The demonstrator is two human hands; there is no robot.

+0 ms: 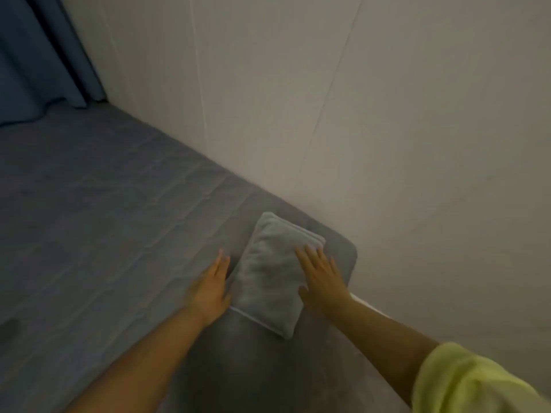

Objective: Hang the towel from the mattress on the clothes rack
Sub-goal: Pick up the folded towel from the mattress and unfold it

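A folded grey towel (269, 272) lies flat on the blue-grey mattress (104, 222), close to its far right corner by the wall. My left hand (210, 289) rests on the mattress at the towel's left edge, fingers straight and apart. My right hand (323, 278) lies with its fingers spread on the towel's right side. Neither hand grips the towel. No clothes rack is in view.
A pale wall (357, 114) runs along the far and right side of the mattress. A blue curtain (38, 55) hangs at the upper left. A yellow-green sleeve (465, 383) covers my right upper arm.
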